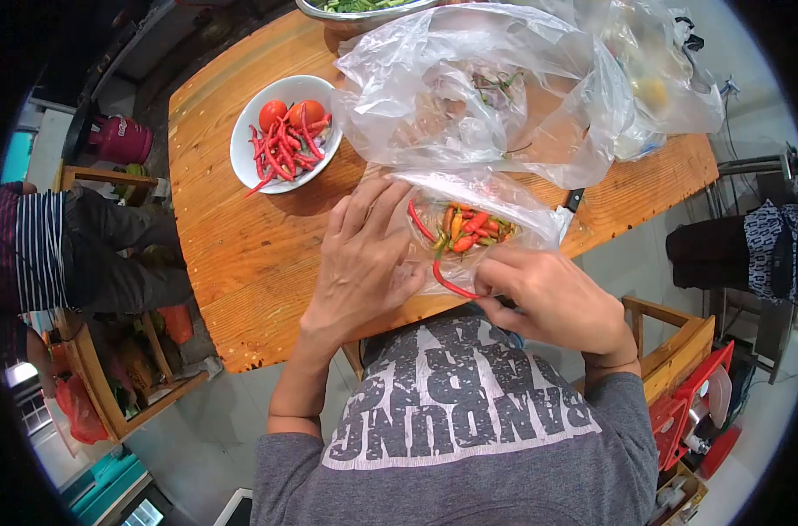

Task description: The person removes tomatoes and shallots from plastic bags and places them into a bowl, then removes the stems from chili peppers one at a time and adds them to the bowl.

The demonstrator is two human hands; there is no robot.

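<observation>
Pinched in the fingertips of my right hand [548, 298] is a long curved red chili [445, 279], held near its lower end at the table's front edge. My left hand [359, 250] lies over the left edge of a clear plastic bag [526, 206], fingers stretched out and thumb apart. Small red, orange and green chilies [469, 228] are heaped in the bag between my hands. Another long red chili [422, 221] lies at the heap's left side. A white bowl [239, 140] beyond my left hand holds tomatoes [307, 114] and several long red chilies [281, 151].
Large crumpled plastic bags [469, 88] cover the back of the wooden table [250, 272]. A knife with a black handle [575, 200] lies right of the chilies. A metal bowl of cut greens [364, 7] stands at the far edge. A person in a striped top [41, 254] is at left.
</observation>
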